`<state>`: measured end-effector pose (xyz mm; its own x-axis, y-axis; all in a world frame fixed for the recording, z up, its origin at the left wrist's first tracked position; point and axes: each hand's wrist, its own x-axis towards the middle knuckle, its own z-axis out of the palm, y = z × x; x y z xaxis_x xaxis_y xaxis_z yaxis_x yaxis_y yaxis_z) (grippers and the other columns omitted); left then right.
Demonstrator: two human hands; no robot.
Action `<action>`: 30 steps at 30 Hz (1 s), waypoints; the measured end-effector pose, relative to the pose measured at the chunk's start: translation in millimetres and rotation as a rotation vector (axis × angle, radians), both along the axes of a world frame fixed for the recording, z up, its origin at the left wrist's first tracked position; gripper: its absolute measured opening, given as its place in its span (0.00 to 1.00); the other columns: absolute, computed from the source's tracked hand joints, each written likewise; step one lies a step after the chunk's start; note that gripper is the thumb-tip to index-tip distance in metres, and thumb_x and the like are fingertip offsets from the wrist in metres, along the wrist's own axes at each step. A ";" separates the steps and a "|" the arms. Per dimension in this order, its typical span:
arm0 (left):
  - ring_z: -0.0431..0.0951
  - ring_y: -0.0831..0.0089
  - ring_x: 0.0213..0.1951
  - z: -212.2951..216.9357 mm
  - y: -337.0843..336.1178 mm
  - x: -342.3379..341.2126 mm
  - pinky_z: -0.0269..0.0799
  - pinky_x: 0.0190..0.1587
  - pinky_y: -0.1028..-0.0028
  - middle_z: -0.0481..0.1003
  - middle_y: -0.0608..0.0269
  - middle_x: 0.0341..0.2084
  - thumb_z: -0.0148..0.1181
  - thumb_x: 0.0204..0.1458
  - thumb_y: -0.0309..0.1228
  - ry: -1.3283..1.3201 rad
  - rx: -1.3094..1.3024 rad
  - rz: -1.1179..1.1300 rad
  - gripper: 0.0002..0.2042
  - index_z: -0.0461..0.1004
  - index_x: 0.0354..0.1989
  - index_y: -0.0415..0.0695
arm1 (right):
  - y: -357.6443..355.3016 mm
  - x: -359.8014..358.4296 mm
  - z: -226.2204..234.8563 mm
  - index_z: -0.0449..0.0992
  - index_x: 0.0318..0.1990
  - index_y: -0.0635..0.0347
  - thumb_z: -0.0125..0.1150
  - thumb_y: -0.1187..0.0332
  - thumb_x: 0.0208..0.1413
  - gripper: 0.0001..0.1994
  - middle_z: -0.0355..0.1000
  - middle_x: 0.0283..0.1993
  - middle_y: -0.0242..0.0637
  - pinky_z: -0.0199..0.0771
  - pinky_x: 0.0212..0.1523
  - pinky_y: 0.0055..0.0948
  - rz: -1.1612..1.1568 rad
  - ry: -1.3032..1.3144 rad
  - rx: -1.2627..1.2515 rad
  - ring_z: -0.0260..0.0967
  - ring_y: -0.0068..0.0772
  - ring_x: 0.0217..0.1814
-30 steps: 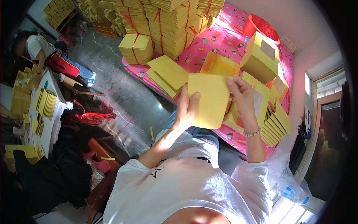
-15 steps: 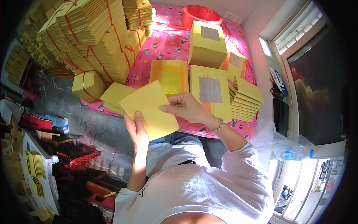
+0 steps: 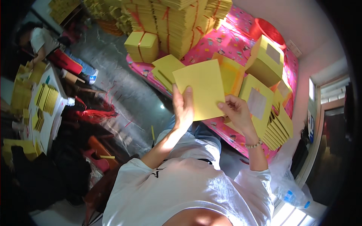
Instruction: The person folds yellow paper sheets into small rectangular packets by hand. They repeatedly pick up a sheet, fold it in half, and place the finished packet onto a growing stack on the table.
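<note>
Over the near edge of the table I hold a flat yellow paper square (image 3: 201, 88), nearly upright. My left hand (image 3: 183, 107) grips its lower left edge, the thumb on the front and the fingers partly hidden behind. At the lower right edge, my right hand (image 3: 237, 112) pinches the paper with thumb and curled fingers; a beaded bracelet is on that wrist. Just beyond lie more yellow paper pieces (image 3: 166, 67) at the left. A yellow pad with an orange border (image 3: 232, 77) and a yellow block with a grey patch (image 3: 247, 84) lie at the right.
Tall yellow paper stacks tied with red cord (image 3: 166, 28) stand at the back, beside a small tied bundle (image 3: 141, 47). A red basin (image 3: 267, 32) sits on the pink patterned cloth (image 3: 196, 51). At left, another person (image 3: 45, 45) bends over a white table (image 3: 52, 124). Red strands (image 3: 96, 113) litter the floor.
The view has turned, so the table sits further right in the picture. The paper square stands straighter, and my right hand has gone from its upper right edge to its lower right.
</note>
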<state>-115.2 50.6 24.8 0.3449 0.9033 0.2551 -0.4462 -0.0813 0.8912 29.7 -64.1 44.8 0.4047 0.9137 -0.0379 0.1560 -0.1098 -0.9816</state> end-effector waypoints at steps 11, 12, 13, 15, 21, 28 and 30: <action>0.73 0.78 0.40 1.2 75.3 -13.0 0.70 0.42 0.77 0.73 0.63 0.39 0.51 0.60 0.29 0.089 -0.049 -0.082 0.13 0.65 0.51 0.37 | 77.2 20.1 25.8 0.75 0.43 0.64 0.59 0.66 0.59 0.11 0.73 0.31 0.25 0.69 0.31 0.16 0.080 -0.044 -0.044 0.68 0.11 0.32; 0.75 0.78 0.38 -5.3 91.1 -16.8 0.72 0.39 0.77 0.74 0.63 0.38 0.52 0.60 0.29 0.120 -0.064 -0.093 0.14 0.65 0.51 0.37 | 92.6 21.7 27.3 0.75 0.43 0.64 0.59 0.65 0.59 0.11 0.73 0.31 0.25 0.70 0.31 0.17 0.087 -0.044 -0.069 0.69 0.12 0.33; 0.76 0.78 0.36 -9.7 103.0 -21.9 0.73 0.34 0.78 0.75 0.62 0.37 0.53 0.59 0.30 0.177 -0.107 -0.108 0.14 0.66 0.50 0.37 | 107.1 24.8 23.9 0.75 0.43 0.64 0.59 0.65 0.59 0.12 0.73 0.31 0.26 0.71 0.31 0.18 0.117 -0.063 -0.070 0.69 0.13 0.34; 0.78 0.77 0.32 -28.4 127.0 -29.7 0.74 0.24 0.78 0.75 0.59 0.37 0.55 0.58 0.31 0.246 -0.130 -0.119 0.15 0.67 0.50 0.37 | 137.4 31.7 4.0 0.75 0.43 0.64 0.58 0.63 0.59 0.12 0.74 0.32 0.29 0.73 0.32 0.19 0.185 -0.102 -0.068 0.71 0.15 0.35; 0.79 0.71 0.33 -77.2 152.7 -36.3 0.77 0.25 0.75 0.75 0.55 0.39 0.56 0.56 0.32 0.363 -0.280 -0.059 0.17 0.66 0.52 0.39 | 192.2 36.8 -51.3 0.76 0.44 0.63 0.60 0.59 0.54 0.17 0.76 0.33 0.41 0.74 0.41 0.31 0.235 -0.513 -0.266 0.75 0.33 0.37; 0.80 0.70 0.33 -147.8 164.2 -35.6 0.80 0.27 0.72 0.76 0.57 0.38 0.53 0.59 0.31 0.511 -0.139 0.026 0.16 0.65 0.53 0.38 | 193.8 16.1 -70.9 0.75 0.42 0.63 0.59 0.60 0.52 0.16 0.76 0.37 0.50 0.72 0.44 0.43 0.235 -0.787 -0.345 0.74 0.51 0.43; 0.79 0.69 0.37 -153.3 163.8 -34.5 0.74 0.39 0.71 0.77 0.54 0.39 0.56 0.55 0.27 0.455 -0.181 0.032 0.16 0.68 0.51 0.36 | 191.5 10.7 -65.2 0.75 0.40 0.65 0.59 0.62 0.53 0.15 0.75 0.35 0.51 0.72 0.42 0.43 0.221 -0.830 -0.365 0.74 0.51 0.41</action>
